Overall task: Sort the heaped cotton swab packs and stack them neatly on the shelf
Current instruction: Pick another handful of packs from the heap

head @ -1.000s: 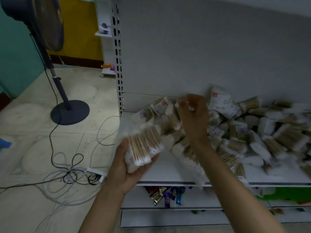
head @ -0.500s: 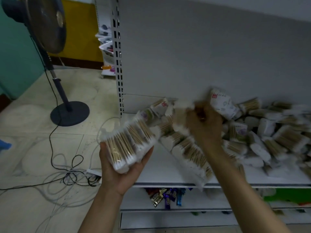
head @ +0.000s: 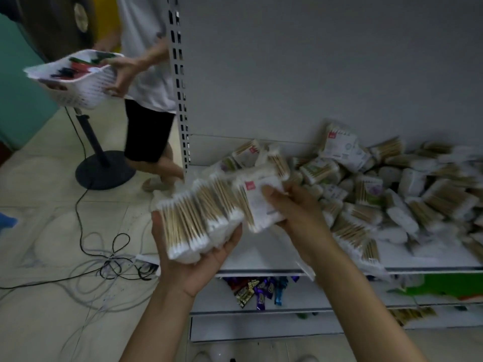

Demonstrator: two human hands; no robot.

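My left hand cradles a stack of several cotton swab packs, palm up, just off the left front of the white shelf. My right hand grips one more swab pack with a small red label and holds it against the right end of that stack. A loose heap of swab packs covers the shelf from the middle to the right edge, piled against the grey back panel.
A person in a white shirt and black shorts stands left of the shelf upright, carrying a white basket. A fan stand and tangled cables lie on the floor. Candy packets sit on the lower shelf.
My right hand drew a pack out of the heap and brought it left to the stack in my left hand. A person with a basket came into view at the left.
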